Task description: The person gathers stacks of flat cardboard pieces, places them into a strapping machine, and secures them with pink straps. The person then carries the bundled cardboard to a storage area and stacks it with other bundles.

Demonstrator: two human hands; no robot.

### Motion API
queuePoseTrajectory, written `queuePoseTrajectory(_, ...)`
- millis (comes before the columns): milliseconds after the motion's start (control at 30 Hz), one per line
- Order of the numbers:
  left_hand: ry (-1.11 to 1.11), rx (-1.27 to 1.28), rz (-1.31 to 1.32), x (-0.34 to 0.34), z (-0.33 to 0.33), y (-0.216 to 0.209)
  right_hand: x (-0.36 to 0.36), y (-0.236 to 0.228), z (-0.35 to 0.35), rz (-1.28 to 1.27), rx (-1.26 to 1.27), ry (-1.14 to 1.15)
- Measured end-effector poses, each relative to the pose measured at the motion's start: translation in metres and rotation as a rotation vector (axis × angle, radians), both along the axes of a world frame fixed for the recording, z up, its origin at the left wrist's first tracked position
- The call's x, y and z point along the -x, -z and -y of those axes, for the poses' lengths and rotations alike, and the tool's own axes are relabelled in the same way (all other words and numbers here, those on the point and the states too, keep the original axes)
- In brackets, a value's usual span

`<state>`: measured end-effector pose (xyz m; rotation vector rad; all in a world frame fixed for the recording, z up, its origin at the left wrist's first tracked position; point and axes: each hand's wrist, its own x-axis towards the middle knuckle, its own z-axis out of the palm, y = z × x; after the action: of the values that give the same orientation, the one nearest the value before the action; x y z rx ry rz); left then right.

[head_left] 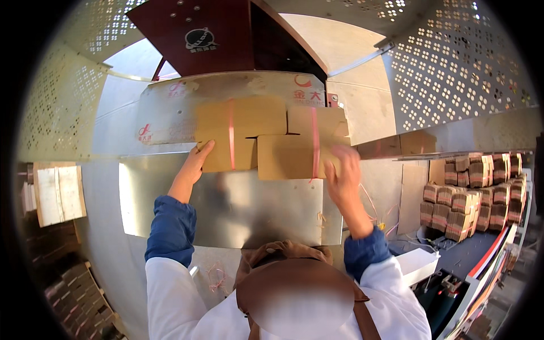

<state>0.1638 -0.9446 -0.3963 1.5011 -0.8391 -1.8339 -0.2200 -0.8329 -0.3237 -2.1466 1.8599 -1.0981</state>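
Note:
A bundle of flat brown cardboard pieces lies in front of me, with one piece seam offset from another. Two pink straps, a left one and a right one, run across it. My left hand grips the bundle's left edge, thumb on top and the other fingers mostly hidden. Beside the right edge is my right hand, slightly blurred, its thumb and fingers apart. Whether it touches the cardboard is hard to tell.
Behind the bundle lies a pale printed board, below a dark red panel. A shiny metal table extends toward me. Perforated metal screens flank the workspace. Strapped cardboard stacks stand right; a white box sits nearer.

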Motion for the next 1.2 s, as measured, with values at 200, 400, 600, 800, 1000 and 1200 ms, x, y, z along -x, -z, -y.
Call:
queuePoseTrajectory(200, 0.046, 0.024, 0.060, 0.013, 0.008, -0.009, -0.039, 0.025, 0.166, -0.120, -0.188, -0.121)
queuePoseTrajectory(400, -0.018, -0.038, 0.110, 0.005, 0.013, 0.008, -0.069, 0.027, 0.152, -0.458, -0.223, -0.130)
queuePoseTrajectory(600, -0.098, 0.034, -0.054, 0.012, 0.007, 0.017, -0.085, 0.036, 0.080, -0.453, -0.104, -0.198)
queuePoseTrajectory(800, -0.197, -0.041, -0.177, 0.023, 0.001, -0.002, -0.089, 0.039, 0.063, -0.455, -0.105, -0.162)
queuePoseTrajectory(1000, -0.259, -0.119, -0.249, 0.020, 0.006, 0.000, -0.090, 0.045, 0.065, -0.367, -0.149, -0.195)
queuePoseTrajectory(1200, -0.299, -0.117, -0.225, 0.026, 0.013, 0.001, -0.087, 0.053, 0.072, -0.330, -0.149, -0.219)
